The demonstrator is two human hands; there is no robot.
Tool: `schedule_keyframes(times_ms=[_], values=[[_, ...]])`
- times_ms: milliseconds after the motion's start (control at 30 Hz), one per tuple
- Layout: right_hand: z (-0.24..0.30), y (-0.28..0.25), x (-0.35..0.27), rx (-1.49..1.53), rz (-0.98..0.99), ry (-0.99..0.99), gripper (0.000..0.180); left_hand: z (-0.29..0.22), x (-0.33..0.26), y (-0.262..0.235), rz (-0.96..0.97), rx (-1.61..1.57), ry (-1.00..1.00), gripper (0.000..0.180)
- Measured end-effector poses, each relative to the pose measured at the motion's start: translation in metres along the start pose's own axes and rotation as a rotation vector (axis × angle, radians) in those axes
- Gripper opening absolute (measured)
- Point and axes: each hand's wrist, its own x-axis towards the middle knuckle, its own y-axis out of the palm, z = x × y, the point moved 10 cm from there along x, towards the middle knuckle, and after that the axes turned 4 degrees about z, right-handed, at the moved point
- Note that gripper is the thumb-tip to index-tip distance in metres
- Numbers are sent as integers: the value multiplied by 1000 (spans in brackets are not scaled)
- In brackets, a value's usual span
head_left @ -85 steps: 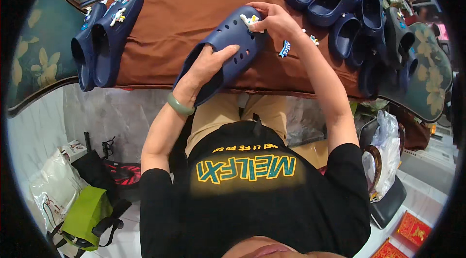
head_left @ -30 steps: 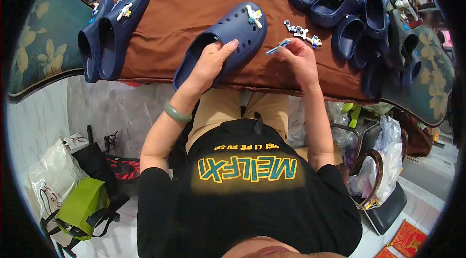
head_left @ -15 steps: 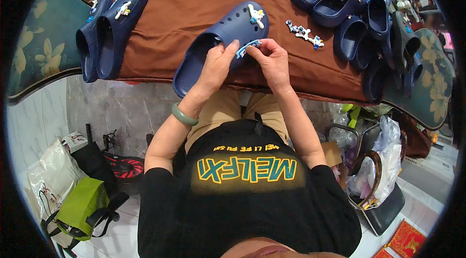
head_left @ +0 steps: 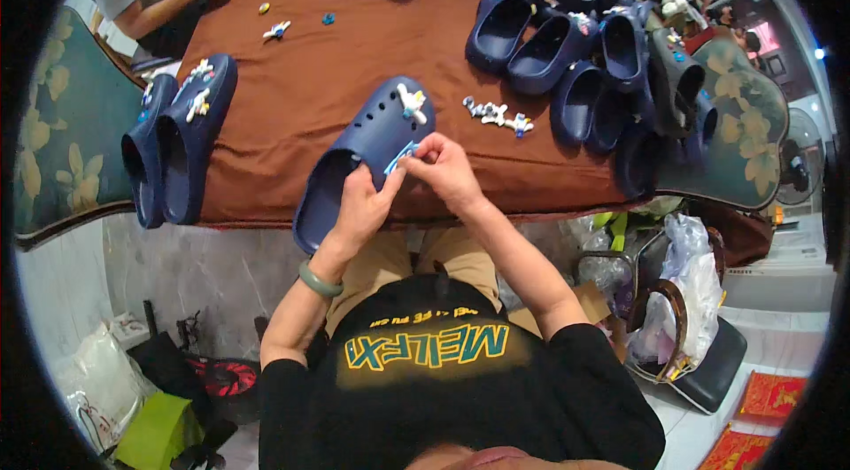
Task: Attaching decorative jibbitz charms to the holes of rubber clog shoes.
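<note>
Left hand [head_left: 359, 204] grasps the navy clog [head_left: 359, 160] at its side; right hand [head_left: 443, 171] pinches a small light-blue charm [head_left: 400, 157] against the upper, toe pointing away.

Navy perforated clog [head_left: 359, 160] at frame centre, lying angled on brown cloth, toe upward-right, white charm [head_left: 411, 103] on toe; small light-blue charm [head_left: 400, 157] against its upper

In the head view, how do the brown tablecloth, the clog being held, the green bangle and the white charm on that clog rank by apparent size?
Largest to smallest as they look:
1. Brown tablecloth
2. Clog, held by the left hand and right hand
3. Green bangle
4. White charm

Bangle and charm look close; the bangle lies nearer the camera, so that order is unsure.
</note>
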Motion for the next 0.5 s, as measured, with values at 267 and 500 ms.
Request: schedule_keyframes(times_ms=[267, 500], values=[[25, -8, 12, -513, -24, -74, 37, 2, -2, 3, 44, -59, -39, 30], [14, -13, 15, -353, -75, -165, 28, 16, 8, 0, 4, -147, -40, 25]])
